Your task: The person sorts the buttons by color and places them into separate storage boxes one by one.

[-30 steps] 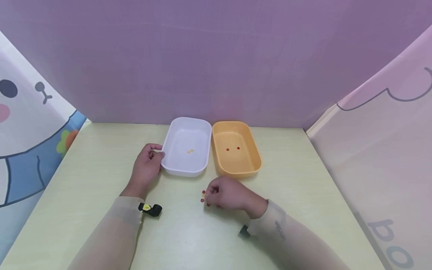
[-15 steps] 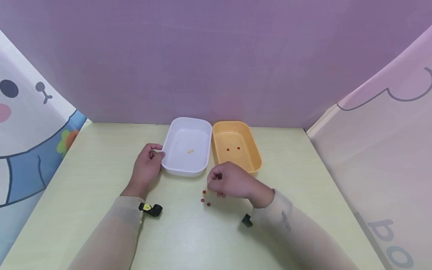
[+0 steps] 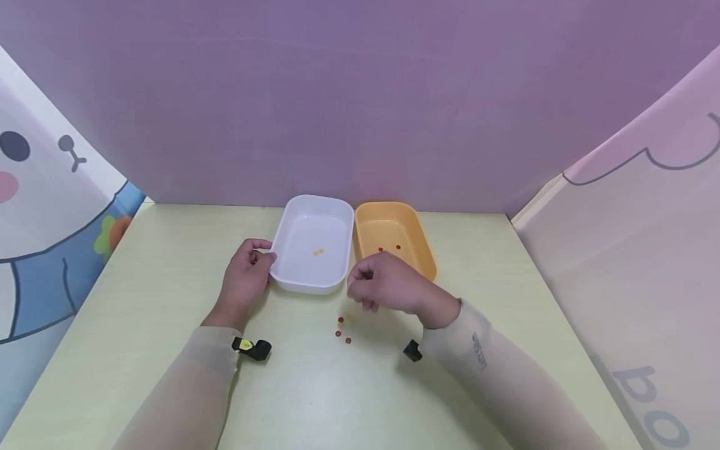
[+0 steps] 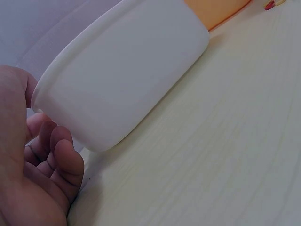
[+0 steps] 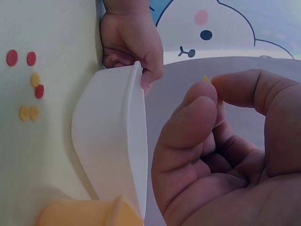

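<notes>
At the left edge of the white plastic tray (image 3: 312, 222), my left hand (image 3: 243, 281) pinches the rim between thumb and forefinger; its other fingers are curled below. My right hand (image 3: 390, 284) is raised over the near side of the orange tray (image 3: 388, 219). A small yellow disc (image 5: 206, 79) shows between its thumb and forefinger tips, mostly hidden by them. Two yellow discs (image 3: 320, 250) lie in the white tray, and two red discs (image 3: 398, 247) in the orange one. On the table below my right hand are three red discs (image 5: 31, 58) and several yellow ones (image 5: 24, 113).
The trays stand side by side near the back of the pale wood table (image 3: 309, 400), against a purple backdrop (image 3: 360, 106). Printed cloth panels flank the table on the left (image 3: 50, 219) and right (image 3: 630, 250).
My right hand has lifted from the loose discs and moved up and away toward the trays, with the yellow disc pinched. The left hand stays at the white tray's rim.
</notes>
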`<state>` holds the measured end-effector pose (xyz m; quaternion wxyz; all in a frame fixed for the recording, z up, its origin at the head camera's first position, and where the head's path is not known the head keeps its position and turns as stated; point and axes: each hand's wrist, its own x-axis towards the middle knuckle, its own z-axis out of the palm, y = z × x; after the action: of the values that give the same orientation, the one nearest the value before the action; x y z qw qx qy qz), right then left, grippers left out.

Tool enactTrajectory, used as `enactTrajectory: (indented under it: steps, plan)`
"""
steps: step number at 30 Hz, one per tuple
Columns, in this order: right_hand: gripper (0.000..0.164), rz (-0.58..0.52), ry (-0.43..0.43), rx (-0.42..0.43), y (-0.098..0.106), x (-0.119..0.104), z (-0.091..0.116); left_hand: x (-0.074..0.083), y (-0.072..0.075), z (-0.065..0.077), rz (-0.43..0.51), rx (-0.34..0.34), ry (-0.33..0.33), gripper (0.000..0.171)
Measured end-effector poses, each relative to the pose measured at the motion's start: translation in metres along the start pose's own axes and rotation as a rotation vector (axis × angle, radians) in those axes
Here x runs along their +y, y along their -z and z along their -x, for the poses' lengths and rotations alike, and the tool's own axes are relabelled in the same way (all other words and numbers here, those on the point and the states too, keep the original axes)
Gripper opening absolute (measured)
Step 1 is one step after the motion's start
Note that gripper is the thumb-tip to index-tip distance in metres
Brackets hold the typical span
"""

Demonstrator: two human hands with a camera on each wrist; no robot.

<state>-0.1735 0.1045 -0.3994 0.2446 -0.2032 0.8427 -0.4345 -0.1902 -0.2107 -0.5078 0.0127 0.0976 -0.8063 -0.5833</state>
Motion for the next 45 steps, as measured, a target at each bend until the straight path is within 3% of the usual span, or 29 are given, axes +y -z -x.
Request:
enactTrajectory:
  steps: [27,45]
  plan:
    - [0.018,-0.081,-0.076,0.067,0.037,-0.019,-0.03,-0.002,0.0,-0.002,-0.003,-0.003,-0.002,0.034]
    - [0.014,-0.148,-0.121,0.086,0.05,-0.036,-0.058,-0.002,0.0,-0.002,-0.006,-0.009,-0.002,0.036]
